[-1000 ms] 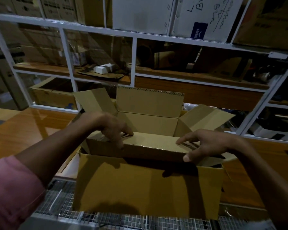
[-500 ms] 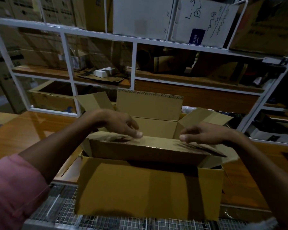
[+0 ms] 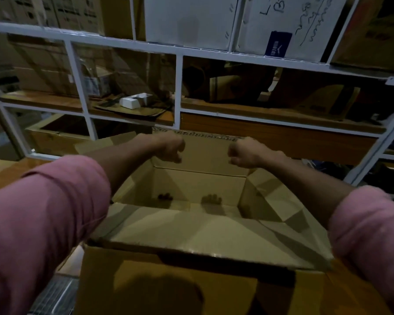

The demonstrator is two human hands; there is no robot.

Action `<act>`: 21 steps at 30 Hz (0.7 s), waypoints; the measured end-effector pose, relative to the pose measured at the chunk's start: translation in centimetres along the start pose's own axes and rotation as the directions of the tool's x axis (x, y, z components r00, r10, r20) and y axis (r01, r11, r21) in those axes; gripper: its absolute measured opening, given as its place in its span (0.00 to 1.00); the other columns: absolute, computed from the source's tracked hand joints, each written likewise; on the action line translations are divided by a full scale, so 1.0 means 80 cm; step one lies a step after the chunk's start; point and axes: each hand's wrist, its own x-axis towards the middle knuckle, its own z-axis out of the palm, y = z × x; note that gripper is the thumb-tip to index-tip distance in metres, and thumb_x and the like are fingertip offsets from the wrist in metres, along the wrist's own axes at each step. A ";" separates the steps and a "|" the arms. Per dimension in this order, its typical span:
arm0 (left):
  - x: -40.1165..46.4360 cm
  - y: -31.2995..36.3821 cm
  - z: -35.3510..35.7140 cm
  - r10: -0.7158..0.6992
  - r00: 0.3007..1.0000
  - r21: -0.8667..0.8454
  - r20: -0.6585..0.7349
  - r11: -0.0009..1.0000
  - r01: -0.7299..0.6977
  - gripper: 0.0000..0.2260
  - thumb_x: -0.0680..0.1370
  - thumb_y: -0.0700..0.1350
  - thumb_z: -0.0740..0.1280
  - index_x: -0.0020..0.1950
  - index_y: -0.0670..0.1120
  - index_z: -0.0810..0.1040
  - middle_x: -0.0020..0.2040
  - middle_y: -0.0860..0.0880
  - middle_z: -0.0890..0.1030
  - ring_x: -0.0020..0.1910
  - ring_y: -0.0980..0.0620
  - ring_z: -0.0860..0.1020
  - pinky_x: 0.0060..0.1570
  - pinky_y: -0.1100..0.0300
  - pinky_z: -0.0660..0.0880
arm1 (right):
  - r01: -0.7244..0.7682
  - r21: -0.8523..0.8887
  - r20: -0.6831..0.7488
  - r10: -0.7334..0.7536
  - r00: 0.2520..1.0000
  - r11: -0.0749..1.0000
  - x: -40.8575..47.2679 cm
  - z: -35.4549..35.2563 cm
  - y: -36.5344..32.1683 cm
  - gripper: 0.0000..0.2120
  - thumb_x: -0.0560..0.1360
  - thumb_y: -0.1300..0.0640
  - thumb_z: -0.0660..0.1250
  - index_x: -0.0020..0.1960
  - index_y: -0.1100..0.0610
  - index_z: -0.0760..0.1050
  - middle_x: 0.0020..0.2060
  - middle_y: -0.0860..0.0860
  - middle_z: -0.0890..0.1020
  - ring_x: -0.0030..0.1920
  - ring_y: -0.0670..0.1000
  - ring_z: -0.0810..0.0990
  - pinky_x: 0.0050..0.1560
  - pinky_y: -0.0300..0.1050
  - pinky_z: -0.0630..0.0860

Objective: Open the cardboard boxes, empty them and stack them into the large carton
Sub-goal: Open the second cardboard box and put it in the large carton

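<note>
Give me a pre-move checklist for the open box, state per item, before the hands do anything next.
1. Left hand on the far flap: ok, fingers curled at its upper part.
2. Right hand on the same flap: ok, curled at the upper part, apart from the left hand.
3. Box open: ok, far flap upright, near flap folded inward over the opening.
4. Box empty: cannot tell, near flap covers part of the floor; the visible floor is dark.
5. Right side flap out of the way: not ok, it leans into the opening.
6. Firmness of both grips: cannot tell, hands are blurred.
</note>
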 end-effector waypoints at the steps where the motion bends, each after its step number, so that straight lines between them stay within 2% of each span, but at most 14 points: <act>1: 0.022 -0.004 0.004 -0.013 1.000 0.004 -0.007 1.000 0.013 0.22 0.80 0.47 0.70 0.73 0.47 0.71 0.69 0.44 0.75 0.66 0.44 0.75 0.65 0.48 0.75 | -0.011 0.011 -0.014 0.011 1.000 1.000 0.019 0.010 0.012 0.11 0.80 0.53 0.68 0.61 0.53 0.76 0.55 0.52 0.80 0.52 0.49 0.79 0.52 0.46 0.79; 4: 0.083 -0.015 0.018 -0.045 0.999 0.015 -0.008 0.999 0.045 0.22 0.80 0.47 0.69 0.73 0.47 0.70 0.68 0.44 0.75 0.64 0.44 0.76 0.62 0.48 0.77 | -0.053 0.044 0.017 0.052 0.998 0.998 0.070 0.040 0.046 0.17 0.80 0.53 0.68 0.68 0.54 0.73 0.62 0.54 0.78 0.60 0.54 0.79 0.59 0.51 0.79; 6: 0.119 -0.019 0.031 -0.060 0.998 0.033 -0.002 0.998 0.060 0.24 0.80 0.47 0.69 0.74 0.47 0.68 0.70 0.43 0.74 0.66 0.44 0.75 0.64 0.47 0.77 | -0.066 0.029 0.062 0.064 0.996 0.997 0.101 0.057 0.065 0.23 0.81 0.53 0.67 0.74 0.53 0.68 0.70 0.55 0.74 0.68 0.57 0.74 0.66 0.56 0.75; 9: 0.166 -0.023 0.049 -0.044 0.998 0.058 -0.053 0.997 0.047 0.30 0.79 0.48 0.70 0.79 0.47 0.62 0.77 0.42 0.65 0.75 0.41 0.66 0.72 0.43 0.69 | -0.077 -0.013 0.008 0.077 0.997 0.997 0.138 0.076 0.086 0.27 0.81 0.55 0.65 0.78 0.52 0.62 0.76 0.56 0.64 0.75 0.60 0.64 0.73 0.61 0.66; 12: 0.200 -0.022 0.058 -0.029 0.991 0.075 -0.130 0.996 0.038 0.36 0.77 0.48 0.72 0.80 0.47 0.58 0.78 0.43 0.61 0.76 0.41 0.60 0.74 0.43 0.63 | -0.056 -0.083 -0.139 0.044 0.989 0.995 0.166 0.091 0.101 0.27 0.80 0.54 0.66 0.76 0.54 0.63 0.74 0.58 0.65 0.73 0.62 0.64 0.70 0.61 0.66; 16: 0.224 -0.021 0.073 -0.053 0.989 0.063 -0.137 0.996 0.062 0.39 0.78 0.49 0.72 0.81 0.46 0.52 0.78 0.43 0.58 0.76 0.40 0.60 0.73 0.38 0.64 | -0.030 -0.081 -0.178 0.015 0.984 0.996 0.187 0.104 0.116 0.23 0.79 0.53 0.68 0.71 0.55 0.67 0.67 0.58 0.69 0.66 0.61 0.68 0.65 0.59 0.70; 19: 0.226 -0.021 0.077 -0.055 0.978 0.085 -0.203 0.994 0.073 0.34 0.79 0.49 0.69 0.79 0.46 0.56 0.76 0.42 0.60 0.75 0.39 0.61 0.71 0.34 0.65 | -0.027 -0.117 -0.290 -0.008 0.957 0.993 0.191 0.105 0.117 0.16 0.78 0.54 0.69 0.63 0.56 0.72 0.63 0.59 0.69 0.61 0.60 0.69 0.58 0.56 0.73; 21: 0.226 -0.019 0.076 -0.043 0.975 0.091 -0.219 0.994 0.064 0.28 0.79 0.49 0.68 0.76 0.46 0.61 0.74 0.42 0.61 0.73 0.39 0.62 0.70 0.34 0.66 | -0.038 -0.126 -0.301 -0.002 0.954 0.991 0.191 0.108 0.116 0.14 0.78 0.55 0.67 0.62 0.57 0.72 0.62 0.59 0.68 0.61 0.60 0.68 0.56 0.55 0.72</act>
